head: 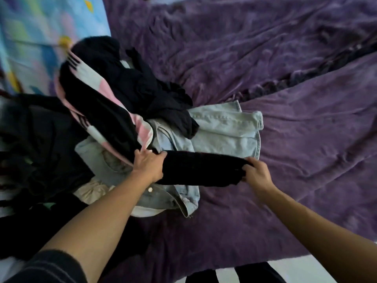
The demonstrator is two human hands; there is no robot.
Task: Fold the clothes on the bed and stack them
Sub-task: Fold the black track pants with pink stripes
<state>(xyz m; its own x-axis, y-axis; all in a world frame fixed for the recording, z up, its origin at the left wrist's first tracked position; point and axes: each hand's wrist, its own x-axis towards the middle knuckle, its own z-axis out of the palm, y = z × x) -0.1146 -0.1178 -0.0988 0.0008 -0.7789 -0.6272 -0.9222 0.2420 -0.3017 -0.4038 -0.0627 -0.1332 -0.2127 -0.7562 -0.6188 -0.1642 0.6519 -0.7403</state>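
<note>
Two hands at frame centre hold black garment [204,169] stretched between them: left hand [150,166] fingers curled round its left end, right hand [258,176] fingers pinching right end. Garment lies across pale denim jacket [224,129], at lower edge of clothes pile [122,88], on purple blanket [306,150].

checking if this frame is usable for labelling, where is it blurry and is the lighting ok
Head view: motion blur smears the pink-patterned garment and the colourful sheet at upper left; the denim jacket and purple blanket look sharper. Head view: dim, cool light leaves the black garment gripped between the left hand and right hand nearly without detail; wide-angle bending shows at the edges.
</note>
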